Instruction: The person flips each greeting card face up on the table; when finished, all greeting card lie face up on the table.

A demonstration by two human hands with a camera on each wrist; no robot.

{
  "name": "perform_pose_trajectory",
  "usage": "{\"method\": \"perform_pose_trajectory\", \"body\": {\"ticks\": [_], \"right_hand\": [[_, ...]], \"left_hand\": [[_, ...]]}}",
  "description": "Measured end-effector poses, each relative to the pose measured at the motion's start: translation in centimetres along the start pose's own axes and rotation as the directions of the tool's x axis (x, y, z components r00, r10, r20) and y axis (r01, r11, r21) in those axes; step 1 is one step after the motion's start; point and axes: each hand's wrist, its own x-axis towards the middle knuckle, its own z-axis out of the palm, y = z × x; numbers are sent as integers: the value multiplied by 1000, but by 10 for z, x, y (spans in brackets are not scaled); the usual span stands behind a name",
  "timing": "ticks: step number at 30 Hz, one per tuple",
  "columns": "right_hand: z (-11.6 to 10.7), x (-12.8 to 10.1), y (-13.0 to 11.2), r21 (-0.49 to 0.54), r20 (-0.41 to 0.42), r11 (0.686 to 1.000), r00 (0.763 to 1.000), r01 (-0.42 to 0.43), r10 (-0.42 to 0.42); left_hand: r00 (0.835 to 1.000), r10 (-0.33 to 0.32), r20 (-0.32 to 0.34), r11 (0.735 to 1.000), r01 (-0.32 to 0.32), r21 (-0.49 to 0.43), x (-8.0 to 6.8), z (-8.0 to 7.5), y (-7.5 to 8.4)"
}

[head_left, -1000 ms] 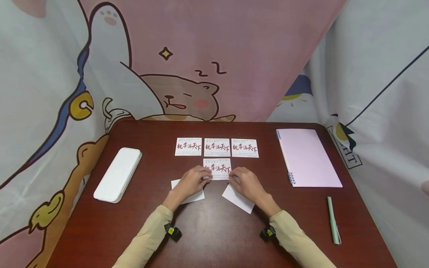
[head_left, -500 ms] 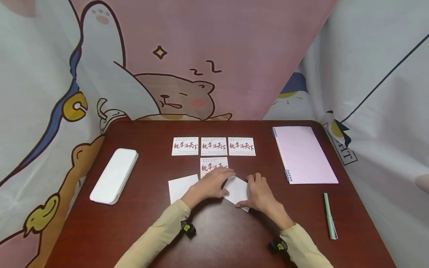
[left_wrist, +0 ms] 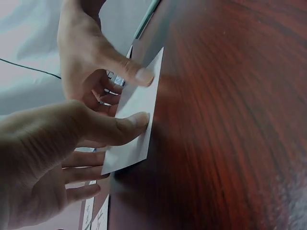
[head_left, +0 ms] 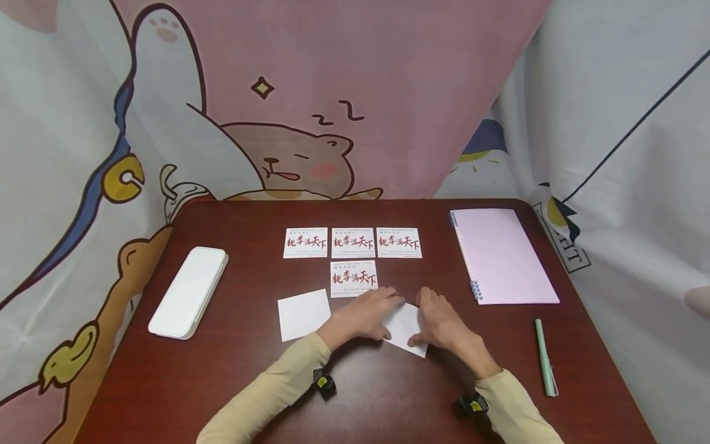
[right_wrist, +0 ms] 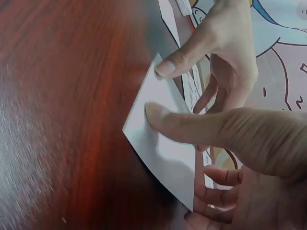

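Blank card (head_left: pixel 407 327) lies face-down on the bench (head_left: pixel 355 394) below four face-up cards (head_left: pixel 353 242), another blank (head_left: pixel 302 313) still unturned; left hand (left_wrist: pixel 72 143) and right hand (right_wrist: pixel 230 139) each pinch its edges

Both hands (right_wrist: pixel 201 96) pinch a blank white card (right_wrist: pixel 165 148) on the dark wooden table (right_wrist: pixel 57 120)

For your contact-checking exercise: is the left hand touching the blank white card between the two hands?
Touching. In the left wrist view, the left hand presses its thumb onto the blank white card.
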Motion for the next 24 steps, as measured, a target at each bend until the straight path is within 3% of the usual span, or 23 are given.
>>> {"method": "perform_pose_trajectory", "body": {"ticks": [4, 7, 10, 13, 15, 17, 19, 24], "right_hand": [[-14, 1, 5, 77, 3, 997, 1000, 24, -24], [-26, 1, 9, 54, -70, 993, 992, 107, -104], [-40, 0, 12, 14, -179, 979, 964, 205, -199], [-51, 0, 15, -21, -274, 960, 922, 280, -275], [-56, 0, 17, -43, -321, 948, 894, 315, -312], [-56, 1, 20, -67, -351, 938, 873, 339, -340], [-53, 2, 24, -88, -370, 930, 855, 357, -363], [-33, 5, 35, -103, -397, 921, 833, 377, -385]], "left_hand": [[995, 22, -100, 1000, -20, 24, 2, -4, 2], [974, 52, -222, 998, -46, 35, 3, -10, 2], [934, 85, -347, 996, -76, 41, 4, -15, 1], [878, 124, -462, 992, -121, 36, 5, -20, 1], [843, 148, -518, 988, -147, 43, 5, -21, 1], [821, 160, -548, 986, -160, 47, 5, -21, 1], [822, 157, -548, 987, -153, 53, 4, -18, 0], [863, 130, -488, 991, -121, 51, 2, -6, -2]]}}
